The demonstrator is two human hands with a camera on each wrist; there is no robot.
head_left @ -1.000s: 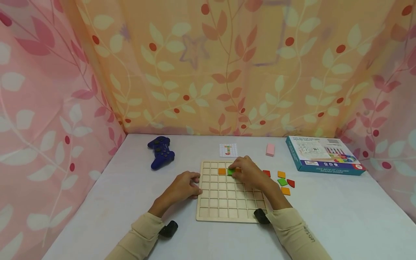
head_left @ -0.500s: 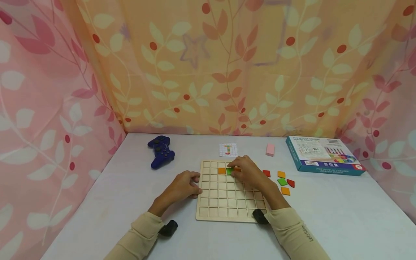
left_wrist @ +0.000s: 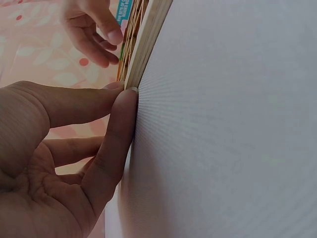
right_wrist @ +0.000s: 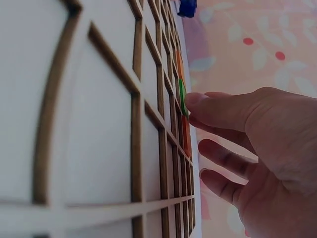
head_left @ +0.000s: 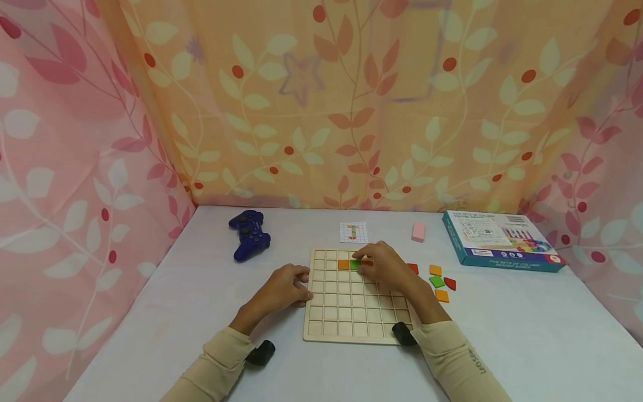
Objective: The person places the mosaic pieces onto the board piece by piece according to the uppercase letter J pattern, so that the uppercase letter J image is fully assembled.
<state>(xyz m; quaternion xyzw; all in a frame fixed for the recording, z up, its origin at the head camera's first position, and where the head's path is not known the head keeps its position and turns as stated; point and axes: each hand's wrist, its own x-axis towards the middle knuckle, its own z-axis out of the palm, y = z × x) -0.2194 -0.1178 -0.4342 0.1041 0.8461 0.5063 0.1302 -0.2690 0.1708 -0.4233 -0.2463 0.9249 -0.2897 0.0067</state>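
A square wooden grid board point(head_left: 330, 314) lies on the table. My left hand point(head_left: 282, 287) pinches its left edge between thumb and index finger; the left wrist view shows both fingertips on the board's rim point(left_wrist: 143, 54). Over the board's upper rows, my right hand point(head_left: 387, 268) has its thumb and index finger at a green square tile point(head_left: 355, 264). That tile sits between an orange tile point(head_left: 343, 264) on its left and another orange tile point(head_left: 368, 262), partly hidden by the hand. In the right wrist view the thumb touches the green tile point(right_wrist: 183, 96), while the other fingers stay off the board.
Right of the board lie loose tiles: red point(head_left: 413, 268), orange point(head_left: 435, 270), green point(head_left: 437, 281) and a red curved piece point(head_left: 450, 283). Behind are a pattern card point(head_left: 354, 232), a pink block point(head_left: 418, 231), a blue game controller point(head_left: 249, 235) and a box point(head_left: 502, 240).
The green tile has shifted slightly left and now lies in line with the orange tiles, with the right fingers still at it. The left hand has stayed on the board's edge.
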